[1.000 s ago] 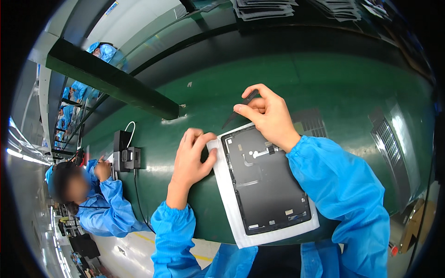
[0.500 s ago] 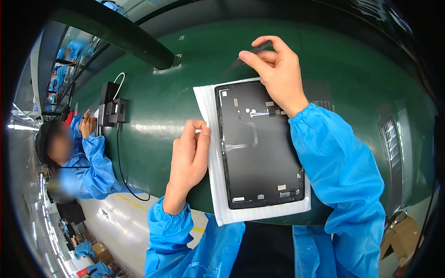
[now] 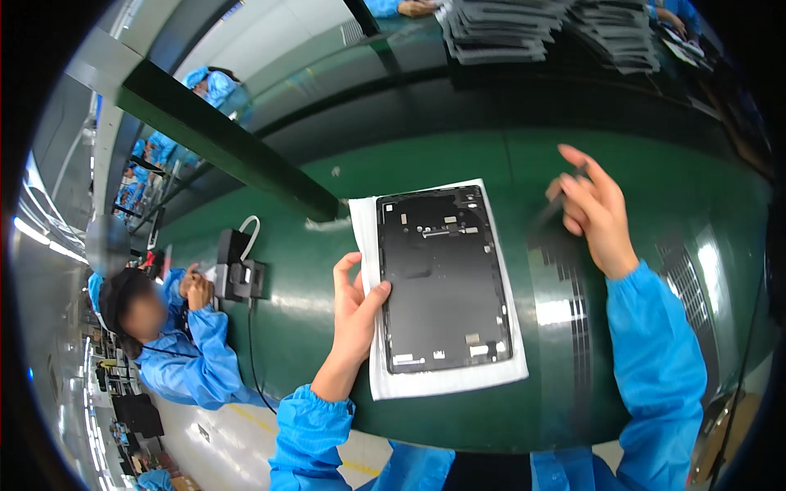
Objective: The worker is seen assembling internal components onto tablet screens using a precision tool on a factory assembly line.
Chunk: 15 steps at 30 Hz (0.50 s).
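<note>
A black tablet back cover, inside face up, lies on a white foam sheet. Small pale stickers and metal bits dot its edges, and a short strip crosses its upper part. My left hand rests at the cover's left edge, thumb touching the rim and fingers apart over the foam. Off to the right, above the table, my right hand is closed on dark tweezers, blurred by motion and pointing down and left. Whether their tips carry anything cannot be made out.
The green table spreads around the cover. A green post slants across the upper left. A black device with cables stands left, near a co-worker in blue. Stacks of grey sheets sit at the far side.
My right hand has moved right, off the cover's top, with the tweezers. My left thumb has come onto the cover's edge. The view has shifted, and a pale curved strip no longer shows mid-cover.
</note>
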### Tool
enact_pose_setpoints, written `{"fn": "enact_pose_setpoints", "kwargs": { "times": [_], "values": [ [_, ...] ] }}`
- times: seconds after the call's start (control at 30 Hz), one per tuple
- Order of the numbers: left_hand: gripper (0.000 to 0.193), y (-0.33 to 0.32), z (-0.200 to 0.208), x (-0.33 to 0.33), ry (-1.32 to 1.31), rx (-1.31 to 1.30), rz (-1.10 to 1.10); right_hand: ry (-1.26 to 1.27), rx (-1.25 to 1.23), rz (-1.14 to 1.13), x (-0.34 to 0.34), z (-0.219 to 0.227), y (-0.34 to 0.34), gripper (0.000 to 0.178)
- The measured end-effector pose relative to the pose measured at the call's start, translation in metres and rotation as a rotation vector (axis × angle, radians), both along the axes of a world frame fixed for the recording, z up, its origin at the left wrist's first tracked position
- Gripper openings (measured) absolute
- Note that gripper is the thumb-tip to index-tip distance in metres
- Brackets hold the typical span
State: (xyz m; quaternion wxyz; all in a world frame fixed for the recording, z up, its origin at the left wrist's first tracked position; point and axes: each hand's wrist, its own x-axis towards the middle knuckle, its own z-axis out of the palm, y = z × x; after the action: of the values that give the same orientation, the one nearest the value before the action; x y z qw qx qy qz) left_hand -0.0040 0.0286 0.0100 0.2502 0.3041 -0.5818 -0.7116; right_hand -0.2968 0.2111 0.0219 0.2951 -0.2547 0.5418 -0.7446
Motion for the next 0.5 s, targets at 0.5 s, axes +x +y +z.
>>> {"fn": "enact_pose_setpoints", "kwargs": {
  "times": [0.5],
  "values": [
    [0.023, -0.07, -0.01, -0.099, -0.032, -1.342, -0.028, -0.017, 0.109, -0.078, -0.021, -0.015, 0.038, 0.033]
  ]
}}
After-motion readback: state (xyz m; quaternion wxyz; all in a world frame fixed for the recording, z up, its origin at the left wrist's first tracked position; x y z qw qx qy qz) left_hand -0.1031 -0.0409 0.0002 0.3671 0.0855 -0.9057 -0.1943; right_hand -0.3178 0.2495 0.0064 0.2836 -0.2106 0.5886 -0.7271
